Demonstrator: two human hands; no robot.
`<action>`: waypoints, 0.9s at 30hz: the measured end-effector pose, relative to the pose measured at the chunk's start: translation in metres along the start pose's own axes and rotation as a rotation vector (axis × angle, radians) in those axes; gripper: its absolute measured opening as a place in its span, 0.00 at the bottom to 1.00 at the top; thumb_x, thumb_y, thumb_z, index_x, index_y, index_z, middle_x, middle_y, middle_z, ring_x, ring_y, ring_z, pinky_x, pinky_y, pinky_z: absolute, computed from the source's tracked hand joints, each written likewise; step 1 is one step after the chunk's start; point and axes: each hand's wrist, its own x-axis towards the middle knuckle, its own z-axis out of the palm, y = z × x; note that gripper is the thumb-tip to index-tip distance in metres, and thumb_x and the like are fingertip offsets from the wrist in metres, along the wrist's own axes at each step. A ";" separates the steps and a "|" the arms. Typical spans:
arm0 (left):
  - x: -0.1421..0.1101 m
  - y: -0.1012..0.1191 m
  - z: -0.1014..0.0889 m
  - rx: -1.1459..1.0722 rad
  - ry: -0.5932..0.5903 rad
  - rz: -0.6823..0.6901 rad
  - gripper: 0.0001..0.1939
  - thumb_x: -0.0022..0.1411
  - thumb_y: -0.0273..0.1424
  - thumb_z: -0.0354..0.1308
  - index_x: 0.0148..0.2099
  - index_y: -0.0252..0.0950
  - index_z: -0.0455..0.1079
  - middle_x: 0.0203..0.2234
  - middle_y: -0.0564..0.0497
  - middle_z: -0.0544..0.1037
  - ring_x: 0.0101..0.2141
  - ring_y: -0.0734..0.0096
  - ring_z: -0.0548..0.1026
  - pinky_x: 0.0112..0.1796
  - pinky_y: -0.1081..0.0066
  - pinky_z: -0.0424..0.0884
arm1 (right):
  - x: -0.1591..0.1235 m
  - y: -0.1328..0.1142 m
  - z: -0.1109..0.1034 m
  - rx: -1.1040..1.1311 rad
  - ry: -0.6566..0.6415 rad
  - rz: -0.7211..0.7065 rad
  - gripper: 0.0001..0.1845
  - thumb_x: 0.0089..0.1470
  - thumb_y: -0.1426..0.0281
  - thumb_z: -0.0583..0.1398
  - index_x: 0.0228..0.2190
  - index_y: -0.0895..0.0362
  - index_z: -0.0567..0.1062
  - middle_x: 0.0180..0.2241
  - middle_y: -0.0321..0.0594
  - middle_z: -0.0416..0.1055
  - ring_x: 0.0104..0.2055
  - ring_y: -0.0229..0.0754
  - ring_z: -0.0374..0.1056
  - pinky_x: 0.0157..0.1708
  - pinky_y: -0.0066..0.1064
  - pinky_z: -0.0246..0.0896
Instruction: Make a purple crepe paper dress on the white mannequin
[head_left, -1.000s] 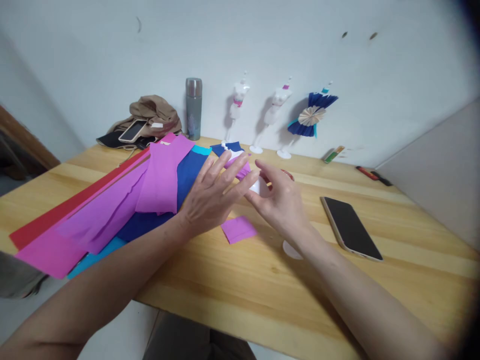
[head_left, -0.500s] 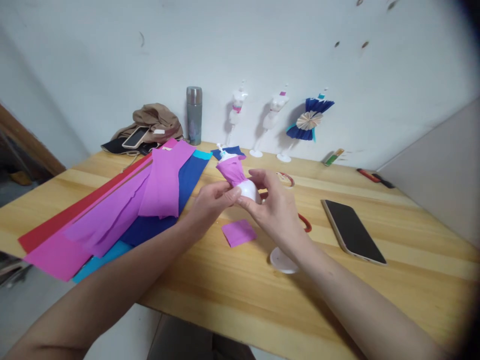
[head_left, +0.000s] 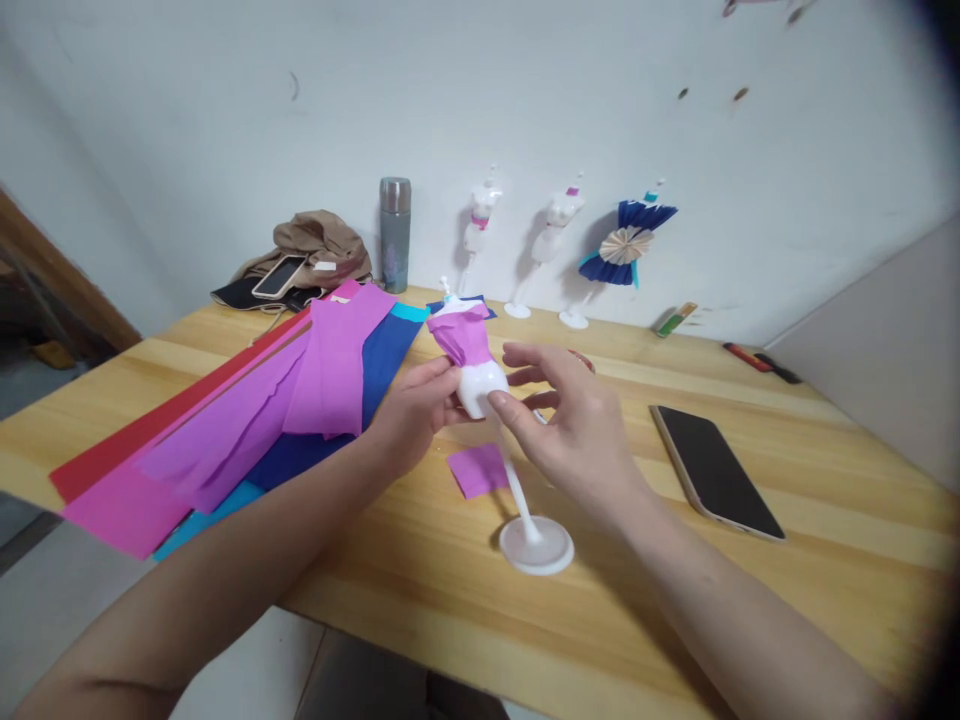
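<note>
While the left hand (head_left: 420, 410) holds a small white mannequin (head_left: 480, 385) at the hip, its thumb in front and fingers curled behind, the right hand (head_left: 581, 415) curves wide on the opposite side, thumb tip at the hip's edge and fingers apart; whether that thumb presses cannot be told. Just above the grip, a purple wrap (head_left: 469, 338) covers the mannequin's chest and waist. Below the grip, a white pole slants down toward the right to a round base (head_left: 536, 545).

Directly under the grip, a purple square (head_left: 478, 472) lies on the wooden table (head_left: 390, 590), partly behind the pole. Something red (head_left: 583, 360) shows behind the right hand, mostly hidden. To the left of the grip, overlapping purple sheets (head_left: 330, 370) lie with red, pink, blue and turquoise ones. A large phone (head_left: 716, 470) lies to the right.

Farther beyond the grip, near the wall (head_left: 225, 130), stand a grey bottle (head_left: 395, 235), two mostly bare mannequins (head_left: 480, 205) and one dressed mannequin (head_left: 626, 245) in dark blue with a pale pleated rosette. Left of the bottle sits a brown cloth heap (head_left: 322, 240), with a smaller phone (head_left: 279, 277) against it.
</note>
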 end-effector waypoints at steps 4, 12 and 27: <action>0.000 -0.006 -0.002 -0.063 -0.102 -0.020 0.19 0.59 0.40 0.64 0.48 0.33 0.73 0.44 0.41 0.80 0.44 0.57 0.79 0.45 0.60 0.77 | 0.001 -0.002 -0.001 -0.031 0.002 0.015 0.11 0.53 0.66 0.62 0.39 0.55 0.75 0.37 0.44 0.75 0.34 0.46 0.72 0.34 0.41 0.70; 0.002 -0.005 -0.004 -0.065 -0.079 -0.031 0.25 0.57 0.49 0.64 0.45 0.33 0.73 0.35 0.44 0.79 0.35 0.61 0.78 0.37 0.60 0.78 | -0.001 0.000 0.003 0.044 0.033 -0.050 0.09 0.51 0.67 0.65 0.36 0.55 0.75 0.32 0.40 0.74 0.28 0.41 0.69 0.26 0.35 0.65; -0.004 0.001 0.005 -0.055 0.048 -0.086 0.08 0.49 0.31 0.62 0.29 0.31 0.70 0.23 0.51 0.72 0.25 0.73 0.71 0.27 0.73 0.70 | -0.006 0.000 0.005 -0.011 0.030 -0.192 0.08 0.54 0.69 0.65 0.37 0.55 0.74 0.31 0.38 0.71 0.27 0.39 0.67 0.28 0.34 0.65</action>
